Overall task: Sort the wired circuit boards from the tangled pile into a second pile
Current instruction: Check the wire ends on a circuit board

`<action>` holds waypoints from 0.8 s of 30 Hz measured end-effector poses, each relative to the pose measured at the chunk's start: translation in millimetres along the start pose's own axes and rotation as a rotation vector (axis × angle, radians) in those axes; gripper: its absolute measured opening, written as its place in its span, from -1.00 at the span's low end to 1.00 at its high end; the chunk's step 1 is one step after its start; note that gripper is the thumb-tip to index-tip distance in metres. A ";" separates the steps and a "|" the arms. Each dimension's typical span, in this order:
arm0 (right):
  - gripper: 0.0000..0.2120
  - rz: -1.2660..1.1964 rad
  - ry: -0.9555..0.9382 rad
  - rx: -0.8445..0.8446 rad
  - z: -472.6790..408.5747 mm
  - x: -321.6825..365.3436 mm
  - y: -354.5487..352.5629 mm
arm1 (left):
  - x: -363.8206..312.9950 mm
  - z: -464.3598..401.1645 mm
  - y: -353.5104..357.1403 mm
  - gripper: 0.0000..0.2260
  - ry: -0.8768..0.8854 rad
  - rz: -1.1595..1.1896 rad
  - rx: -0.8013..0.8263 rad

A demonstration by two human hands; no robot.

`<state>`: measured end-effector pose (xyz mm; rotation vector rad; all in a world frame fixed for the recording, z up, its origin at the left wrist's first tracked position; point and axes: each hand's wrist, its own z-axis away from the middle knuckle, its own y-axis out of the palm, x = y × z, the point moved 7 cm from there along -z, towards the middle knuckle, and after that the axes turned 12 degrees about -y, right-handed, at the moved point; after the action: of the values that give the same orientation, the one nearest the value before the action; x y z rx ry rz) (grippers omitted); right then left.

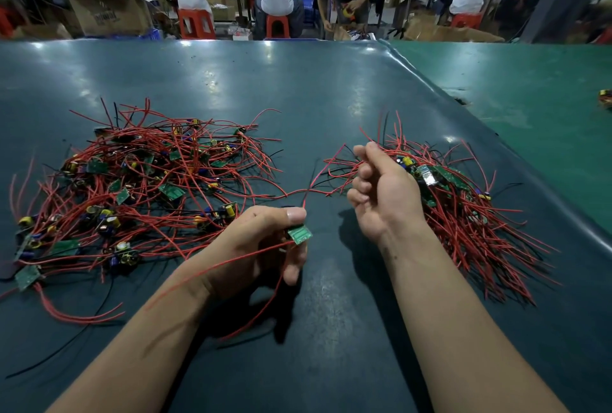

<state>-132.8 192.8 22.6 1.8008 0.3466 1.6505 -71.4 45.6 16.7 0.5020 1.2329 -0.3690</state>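
On the dark, glossy mat, just nearer than the gap between two heaps, the left hand is pinching a small green board between thumb and curled fingers. The board is a flat rectangle, and its long axis is running from lower left to upper right, with the free end pointing toward the right forearm. Thin red wires are trailing from it: some are sweeping back over the left wrist toward the near edge, and one is rising past the thumb tip and running away toward the wires between the heaps.

The right hand is hovering at the inner edge of the right heap, palm turned left, fingers loosely curled. Red strands are passing by its fingertips, but whether it is gripping any of them cannot be told.

The tangled pile is lying to the left, a loose nest of red and a few black wires with green boards, yellow-topped cylinders and copper coils scattered every way. The second pile is lying to the right, its boards bunched at the far end and its wires fanning mostly toward the near right.

A brighter green table is adjoining at the right. People are sitting on red stools beyond.
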 end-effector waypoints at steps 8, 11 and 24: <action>-0.85 0.487 -0.080 0.384 22.9 -24.8 32.8 | -7.3 -3.7 -15.1 -0.65 0.133 0.282 -0.124; -0.92 0.562 -0.157 0.562 34.6 -28.3 46.6 | -17.8 2.1 -20.9 -0.75 0.254 0.336 -0.136; -0.66 0.720 -0.582 0.679 51.2 -10.3 59.3 | -17.2 13.3 -46.7 -0.73 0.231 0.364 -0.640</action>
<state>-99.5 127.7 52.3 3.0828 -0.0387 1.3999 -90.3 -0.7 28.8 0.2057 1.3663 0.3989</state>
